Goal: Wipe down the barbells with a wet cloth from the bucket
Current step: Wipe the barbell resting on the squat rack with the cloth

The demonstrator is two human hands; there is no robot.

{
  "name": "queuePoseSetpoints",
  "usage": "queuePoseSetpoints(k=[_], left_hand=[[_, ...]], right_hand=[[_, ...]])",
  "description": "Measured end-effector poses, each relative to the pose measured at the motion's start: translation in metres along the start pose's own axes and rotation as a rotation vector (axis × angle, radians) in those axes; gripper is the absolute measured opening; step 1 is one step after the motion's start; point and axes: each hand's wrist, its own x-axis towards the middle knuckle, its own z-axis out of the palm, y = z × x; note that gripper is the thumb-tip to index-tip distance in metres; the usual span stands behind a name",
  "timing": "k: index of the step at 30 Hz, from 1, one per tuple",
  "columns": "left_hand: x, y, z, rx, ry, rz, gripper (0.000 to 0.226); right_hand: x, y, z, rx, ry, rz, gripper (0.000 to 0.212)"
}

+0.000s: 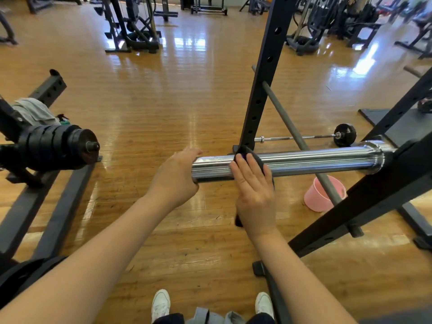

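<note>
A chrome barbell sleeve (315,160) juts left from a black rack at the right. My left hand (177,178) grips the sleeve's free end, fingers curled over the top. My right hand (253,188) lies flat with straight fingers on a dark cloth (259,160) draped over the sleeve, pressing it against the metal. A corner of the cloth hangs below my right wrist. A pink bucket (320,195) stands on the wooden floor under the sleeve, to the right of my right hand.
A black rack upright (261,85) rises just behind the sleeve, and a slanted rack beam (364,199) crosses at the right. A second barbell with black plates (58,146) sits at the left. A small barbell (304,137) lies on the floor behind.
</note>
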Motion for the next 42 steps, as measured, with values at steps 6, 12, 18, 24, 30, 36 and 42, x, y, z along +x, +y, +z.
queuePoseSetpoints(k=[6,12,18,24,30,36,42], left_hand=[[0.000,0.001,-0.001,-0.005,-0.008,0.003,0.063],[-0.001,0.003,-0.002,-0.019,-0.015,-0.011,0.063],[-0.003,0.005,-0.004,-0.015,-0.019,-0.008,0.063],[-0.002,0.005,-0.002,-0.013,-0.002,-0.004,0.061],[-0.002,0.002,-0.001,-0.021,-0.001,-0.009,0.066],[-0.003,0.002,-0.001,-0.020,0.005,0.004,0.070],[-0.002,0.001,0.002,-0.055,0.031,0.010,0.068]], right_hand=[[-0.006,0.071,-0.029,-0.108,0.114,0.294,0.048],[0.000,-0.012,0.004,-0.021,0.089,0.231,0.047],[0.000,0.019,-0.011,0.016,0.008,0.076,0.042],[0.003,0.049,-0.018,-0.098,0.146,0.380,0.046],[0.006,-0.007,0.005,-0.002,0.073,0.193,0.046],[-0.001,0.074,-0.027,-0.075,0.087,0.123,0.043],[0.004,0.064,-0.019,-0.074,0.215,0.428,0.046]])
